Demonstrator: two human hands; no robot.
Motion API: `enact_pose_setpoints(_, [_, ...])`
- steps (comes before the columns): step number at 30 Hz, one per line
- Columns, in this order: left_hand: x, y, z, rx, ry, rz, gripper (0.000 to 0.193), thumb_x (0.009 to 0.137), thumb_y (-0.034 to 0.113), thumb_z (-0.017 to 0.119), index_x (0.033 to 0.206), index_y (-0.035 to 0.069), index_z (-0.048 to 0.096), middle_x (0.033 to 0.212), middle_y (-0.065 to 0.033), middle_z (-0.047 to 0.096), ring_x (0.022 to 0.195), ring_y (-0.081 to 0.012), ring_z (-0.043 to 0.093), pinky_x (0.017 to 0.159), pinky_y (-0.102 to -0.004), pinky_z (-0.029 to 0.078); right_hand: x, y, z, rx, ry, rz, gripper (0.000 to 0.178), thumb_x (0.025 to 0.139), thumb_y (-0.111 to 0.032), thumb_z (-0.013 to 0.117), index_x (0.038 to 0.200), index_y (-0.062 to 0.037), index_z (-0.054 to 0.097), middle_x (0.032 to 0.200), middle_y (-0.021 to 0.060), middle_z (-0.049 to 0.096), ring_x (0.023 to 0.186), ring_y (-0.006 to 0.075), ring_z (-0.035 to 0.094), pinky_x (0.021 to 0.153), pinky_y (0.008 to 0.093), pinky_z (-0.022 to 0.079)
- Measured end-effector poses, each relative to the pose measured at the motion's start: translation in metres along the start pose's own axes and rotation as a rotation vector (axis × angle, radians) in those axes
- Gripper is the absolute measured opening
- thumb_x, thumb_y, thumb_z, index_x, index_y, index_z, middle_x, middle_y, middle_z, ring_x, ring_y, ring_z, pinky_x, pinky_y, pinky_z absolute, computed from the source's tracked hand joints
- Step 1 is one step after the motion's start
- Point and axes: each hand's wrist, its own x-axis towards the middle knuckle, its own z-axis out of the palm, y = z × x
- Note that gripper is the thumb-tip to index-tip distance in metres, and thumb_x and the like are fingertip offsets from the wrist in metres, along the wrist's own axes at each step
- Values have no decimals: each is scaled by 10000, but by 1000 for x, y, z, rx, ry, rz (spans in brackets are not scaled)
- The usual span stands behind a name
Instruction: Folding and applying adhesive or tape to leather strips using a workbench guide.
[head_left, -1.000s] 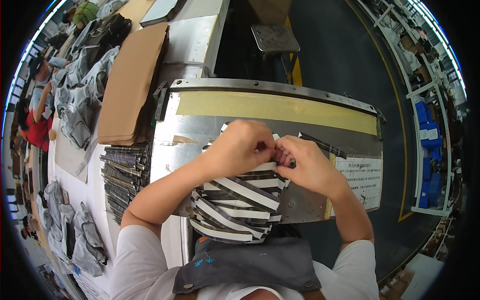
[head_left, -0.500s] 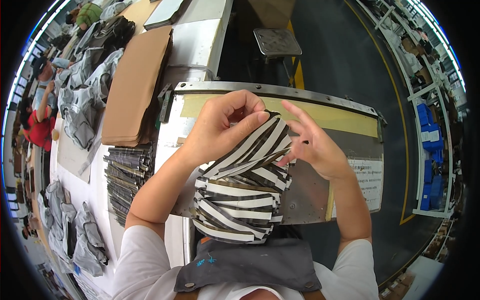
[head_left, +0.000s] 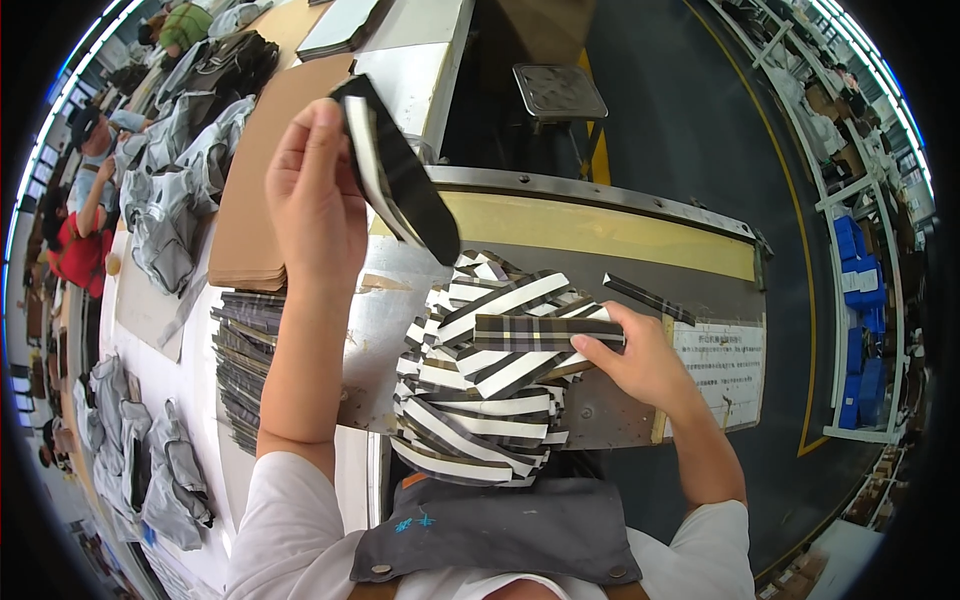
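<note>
"Head camera: start at the left. What shows?"

"Grey fabric pieces point(head_left: 165, 225) on a table, then a stack of brown sheets point(head_left: 245, 215). Just below that stack lies a bundle of dark plaid strips point(head_left: 250, 350)."

"And the left hand point(head_left: 320, 200)?"

"Held high, forearm nearly upright, in front of the brown sheets. Its thumb and fingers pinch the upper end of a black strip point(head_left: 412, 180) with a white band along it. The strip slants down to the right, its rounded lower end near the top of the heap."

"Which heap?"

"A heap of striped strips point(head_left: 480, 400), black, white and plaid, in the middle, over a metal plate point(head_left: 610, 415). A flat plaid strip point(head_left: 535, 333) lies level across its upper part; whether it touches the heap, I can't tell."

"Who has that one?"

"The right hand point(head_left: 645, 360). It comes in from the lower right, pinching the right end, thumb on the face, other fingers beyond the far edge."

"Further right?"

"A loose strip point(head_left: 648, 298) on the plate, well apart from the heap, and a printed sheet point(head_left: 715, 365) just below it."

"Any containers?"

"Blue bins point(head_left: 862, 292), at the right, within a white shelf frame point(head_left: 846, 192). Their contents are too small to make out."
</note>
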Motion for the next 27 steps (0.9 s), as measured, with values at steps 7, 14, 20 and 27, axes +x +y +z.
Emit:
enact_pose_setpoints(7, [-43, -27, 36, 1, -217, -331, 123, 1003, 166, 584, 1047, 52, 600, 822, 24, 629, 650, -10, 538, 564, -171, 461, 27, -36, 13, 434, -28, -422, 524, 887, -219, 732, 1305, 38, 549, 1126, 134, 681, 1024, 190, 655, 875, 325, 529])
enact_pose_setpoints(14, [-36, -18, 32, 298, -280, -170, 111, 988, 152, 613, 982, 42, 623, 775, 23, 647, 629, 2, 539, 542, -166, 421, 40, -38, -1, 687, -308, -123, 182, 893, -44, 666, 1056, 32, 646, 936, 74, 697, 866, 154, 677, 809, 256, 521])
enact_pose_setpoints(20, [-52, -30, 41, 451, -391, -98, 69, 958, 92, 642, 991, 37, 618, 697, 53, 589, 619, 22, 479, 529, -161, 356, 40, -56, 12, 717, -166, -156, 103, 897, -59, 673, 973, 6, 647, 872, 55, 690, 849, 137, 676, 764, 256, 522])
enact_pose_setpoints(27, [-45, 5, 42, 418, -391, -129, 114, 947, 79, 654, 1016, 10, 595, 669, 57, 576, 581, 17, 476, 513, -161, 354, 62, -18, -51, 220, 437, -334, 44, 860, -18, 685, 885, -23, 650, 760, 3, 664, 653, 40, 579, 579, 222, 451])
